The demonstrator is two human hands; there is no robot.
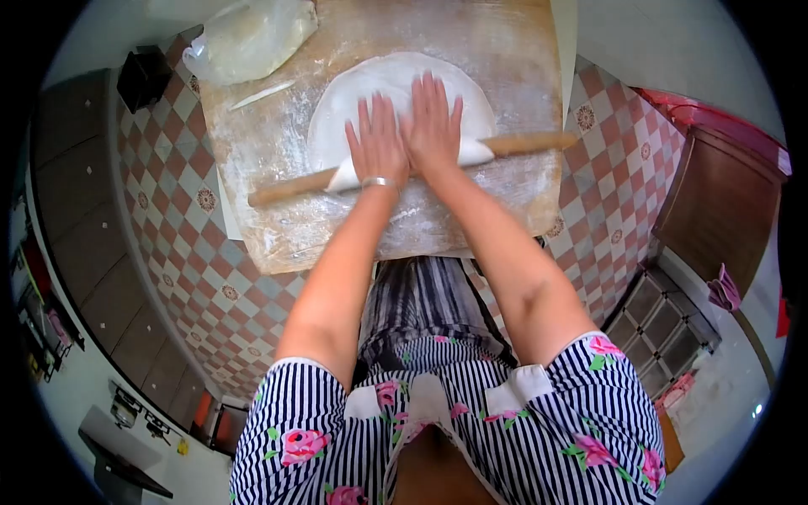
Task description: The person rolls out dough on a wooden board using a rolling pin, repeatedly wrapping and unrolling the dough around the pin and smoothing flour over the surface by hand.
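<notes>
A wide round sheet of dough (358, 88) lies on the floured wooden board (278, 240). Its near edge is wrapped around a long wooden rolling pin (290, 187), whose bare ends stick out on both sides. My left hand (376, 139) lies flat with fingers spread on the wrapped dough, a bracelet at its wrist. Close beside it, my right hand (433, 122) presses flat too, fingers stretched forward over the sheet. Both hands are slightly blurred. The part of the pin under my palms is hidden.
A clear plastic bag (252, 38) with something pale in it sits at the board's far left corner. Near it lies a thin white strip (263, 95). Around the board is a checkered tile floor (198, 278). A dark bin (144, 77) stands at the left, a brown cabinet (720, 202) at the right.
</notes>
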